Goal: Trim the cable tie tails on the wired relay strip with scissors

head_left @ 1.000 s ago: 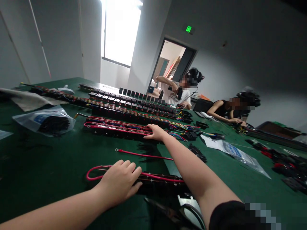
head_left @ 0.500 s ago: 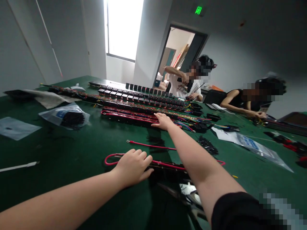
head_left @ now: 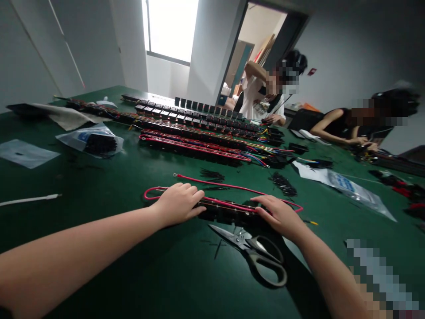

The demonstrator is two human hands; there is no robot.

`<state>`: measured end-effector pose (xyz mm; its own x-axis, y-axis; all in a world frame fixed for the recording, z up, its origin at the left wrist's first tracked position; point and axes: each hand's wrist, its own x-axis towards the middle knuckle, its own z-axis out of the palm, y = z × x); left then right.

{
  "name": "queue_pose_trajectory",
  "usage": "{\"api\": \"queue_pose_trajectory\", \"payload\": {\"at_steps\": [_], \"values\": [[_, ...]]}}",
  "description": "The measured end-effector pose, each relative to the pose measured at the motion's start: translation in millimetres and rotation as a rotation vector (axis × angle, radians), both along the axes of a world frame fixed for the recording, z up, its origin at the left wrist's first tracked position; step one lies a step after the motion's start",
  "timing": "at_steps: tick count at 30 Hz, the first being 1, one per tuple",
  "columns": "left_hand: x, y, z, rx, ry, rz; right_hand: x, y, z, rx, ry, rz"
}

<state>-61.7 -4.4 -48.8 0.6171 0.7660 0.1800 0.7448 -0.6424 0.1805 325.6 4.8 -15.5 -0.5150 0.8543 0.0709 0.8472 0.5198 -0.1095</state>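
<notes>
A long black strip (head_left: 226, 214) with a red cable (head_left: 226, 184) looped along it lies in front of me. One end of the cable, with a ring terminal, stretches free behind the strip. My left hand (head_left: 179, 204) is closed over the strip's left part, thumb at the near side. On its right part rests my right hand (head_left: 278, 213), fingers wrapped over the far edge and thumb in front. Both palms hide what is beneath them. Scissors (head_left: 247, 245) with dark handles lie just nearer to me.
Small piles of black cable ties (head_left: 283, 184) lie behind the strip. Farther back are several wired black strips (head_left: 195, 148). Plastic bags (head_left: 99, 141) lie left and right on the green table (head_left: 126, 266). Two people work at the far right side.
My right hand has come back from the farther wired strip to the right part of the near strip. My left hand stays on the strip. The scissors are now uncovered.
</notes>
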Motion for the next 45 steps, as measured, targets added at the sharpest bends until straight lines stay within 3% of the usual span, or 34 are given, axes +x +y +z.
{"api": "queue_pose_trajectory", "payload": {"at_steps": [5, 11, 16, 23, 26, 29, 35, 45], "values": [[-11, 7, 17.4, -0.122, -0.074, 0.078, -2, -11, -10.2, 0.020, -0.066, 0.014], [-26, 60, 32.1, -0.243, 0.010, 0.268, -8, -13, -9.9, 0.032, -0.118, 0.007], [-16, 91, 34.2, -0.470, 0.172, 0.211, -12, -16, -8.2, 0.021, -0.154, -0.014], [-23, 77, 68.0, -0.390, 0.158, 0.103, -17, -22, -4.2, 0.024, -0.169, -0.043], [-34, 61, 73.8, -0.320, 0.139, 0.092, -18, -23, -2.5, 0.029, -0.166, -0.035], [-39, 42, 62.8, -0.233, 0.157, 0.086, -18, -23, -2.0, 0.035, -0.159, -0.023], [-38, 16, 26.4, -0.071, 0.205, 0.127, -17, -23, -4.6, 0.056, -0.147, -0.022], [-49, 12, -4.2, -0.025, 0.114, 0.138, -16, -28, -6.7, 0.148, -0.076, -0.005]]}}
